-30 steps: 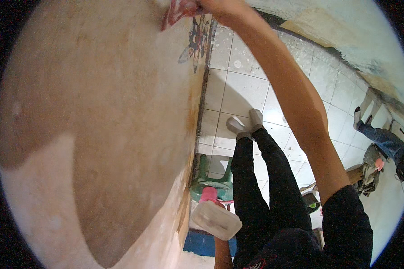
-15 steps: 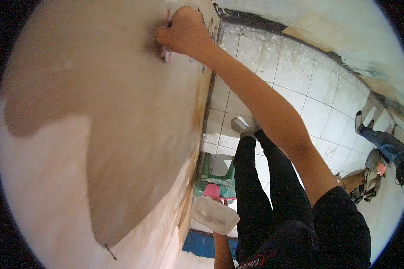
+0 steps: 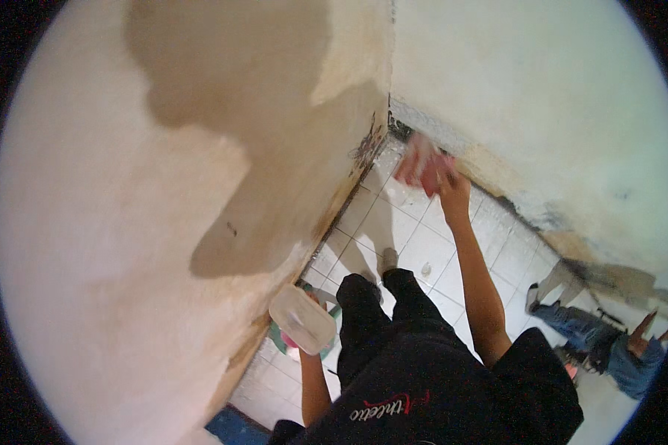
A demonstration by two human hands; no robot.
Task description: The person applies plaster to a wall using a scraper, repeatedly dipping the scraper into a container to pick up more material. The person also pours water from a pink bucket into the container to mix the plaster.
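Red cloth [image 3: 427, 172], limp, creased and partly blurred, near and to the right of the wall corner [image 3: 390, 111], seen against glossy square floor tiles [image 3: 412, 230]. Right hand [image 3: 454, 194]: fingers closed on the cloth's near edge. Well apart from the corner, toward the wearer, a translucent plastic box [image 3: 303, 319] with rounded corners covers most of the left hand [image 3: 309, 360], whose closure cannot be told. Left of the corner, mottled beige plaster [image 3: 89, 222]; right of it, a paler wall [image 3: 534, 89], flaking along its base.

Black short-sleeved shirt [image 3: 453, 363], black trousers [image 3: 359, 308]
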